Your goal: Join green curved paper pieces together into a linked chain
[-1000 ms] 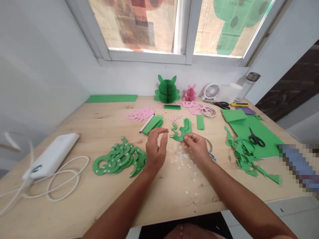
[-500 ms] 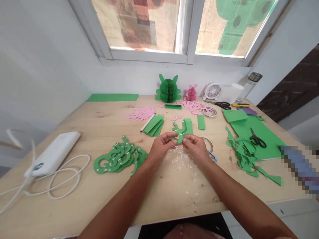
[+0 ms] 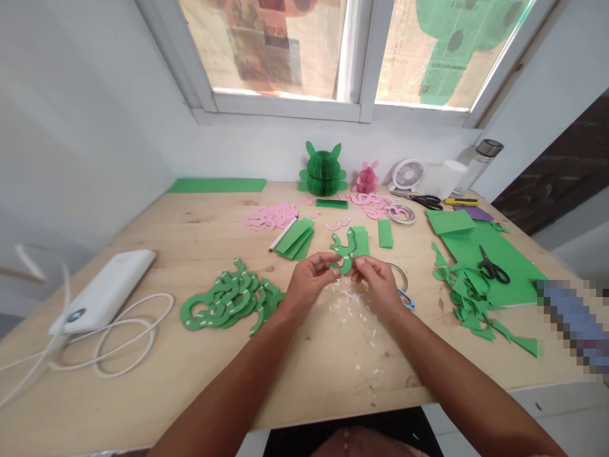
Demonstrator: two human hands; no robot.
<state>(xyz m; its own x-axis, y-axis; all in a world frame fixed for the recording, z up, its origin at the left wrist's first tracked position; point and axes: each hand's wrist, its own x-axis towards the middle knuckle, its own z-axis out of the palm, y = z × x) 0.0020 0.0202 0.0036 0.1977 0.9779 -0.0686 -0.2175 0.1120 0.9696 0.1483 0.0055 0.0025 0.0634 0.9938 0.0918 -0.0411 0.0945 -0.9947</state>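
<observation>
My left hand (image 3: 311,277) is closed, its thumb and fingers pinching a curved green paper cutout (image 3: 344,266) with small white tape patches. At the cutout's right end, the fingertips of my right hand (image 3: 375,279) are pressed together; whatever is between them is too small to make out. Just beyond lie more curved green cutouts (image 3: 351,240) and folded green paper (image 3: 361,242). Below my hands, white paper scraps (image 3: 352,297) are scattered on the wooden table (image 3: 323,374). A pile of green cutouts with white patches (image 3: 228,301) rests left of my left hand.
Right of my right hand are tape rolls (image 3: 400,214), a light-blue-handled tool (image 3: 406,299), black scissors (image 3: 492,266) and green offcuts (image 3: 469,292). A white power bank (image 3: 109,289) with its cable lies left. Pink cutouts (image 3: 271,216) and a green honeycomb paper figure (image 3: 323,171) sit farther back.
My right fingertips have shifted slightly right and up, off the face of the green cutout to its end. My left hand keeps its hold, and the view has tilted slightly.
</observation>
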